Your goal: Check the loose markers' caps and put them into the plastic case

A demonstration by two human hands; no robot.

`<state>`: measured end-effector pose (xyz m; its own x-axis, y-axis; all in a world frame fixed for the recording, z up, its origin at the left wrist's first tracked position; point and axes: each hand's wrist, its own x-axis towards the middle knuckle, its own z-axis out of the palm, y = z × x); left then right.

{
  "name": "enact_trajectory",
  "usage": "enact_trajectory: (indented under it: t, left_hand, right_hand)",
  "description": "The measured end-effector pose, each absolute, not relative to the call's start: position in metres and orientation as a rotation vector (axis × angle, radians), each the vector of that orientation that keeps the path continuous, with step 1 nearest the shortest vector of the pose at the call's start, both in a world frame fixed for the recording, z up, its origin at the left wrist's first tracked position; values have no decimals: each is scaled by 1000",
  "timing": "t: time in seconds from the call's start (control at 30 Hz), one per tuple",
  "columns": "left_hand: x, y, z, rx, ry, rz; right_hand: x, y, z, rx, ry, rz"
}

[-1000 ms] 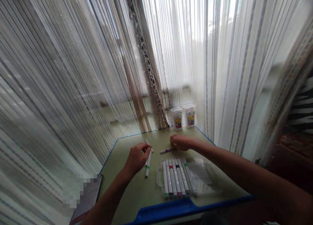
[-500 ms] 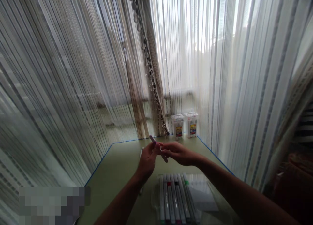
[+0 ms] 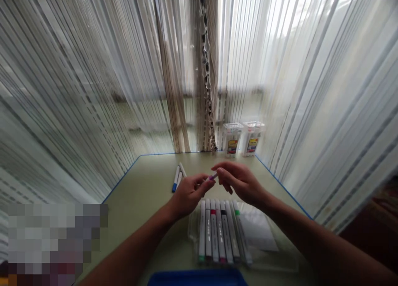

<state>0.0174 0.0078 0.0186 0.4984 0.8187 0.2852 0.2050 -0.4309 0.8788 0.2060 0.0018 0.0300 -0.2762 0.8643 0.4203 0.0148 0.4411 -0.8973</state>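
Between my hands is a slim light-coloured marker with a purple band. My left hand is closed round one end of it, thumb on top. At the other end, the thumb and fingertips of my right hand pinch it, the remaining fingers curled loosely; much of the marker is hidden by both hands. Below them, several white markers with coloured bands lie side by side in a clear plastic case. Just beyond my left hand, a few loose markers rest on the table, one with a blue end.
The pale green table has a blue edge. Two clear boxes with yellow labels stand at its back right. Striped curtains hang behind. A blue object shows at the bottom, and a whitish sheet lies by the case.
The view has tipped downward, bringing in the blue object and more of the loose markers. The held marker has turned, and my right hand has shifted to its upper right end.
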Motion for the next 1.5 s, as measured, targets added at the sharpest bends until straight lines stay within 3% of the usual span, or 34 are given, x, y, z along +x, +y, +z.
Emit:
enact_trajectory:
  t: [0.3,0.77,1.1,1.3,1.5]
  left_hand:
    - [13,13,20,2014,993,1046]
    - [16,8,21,1752,786,1127]
    - [21,-4,22,1821,788,1061]
    - [17,1,20,1892,974,1240]
    - [19,-3,24,1811,740,1325]
  right_hand:
    - [213,12,16,-773,-1589,949]
    - [210,11,17,-775,-1646,1006]
    - [209,-1,28,-746,-1864,859]
    - [208,-3,28,-788,-1970,739]
    - [208,-6,27,-839,-2146,601]
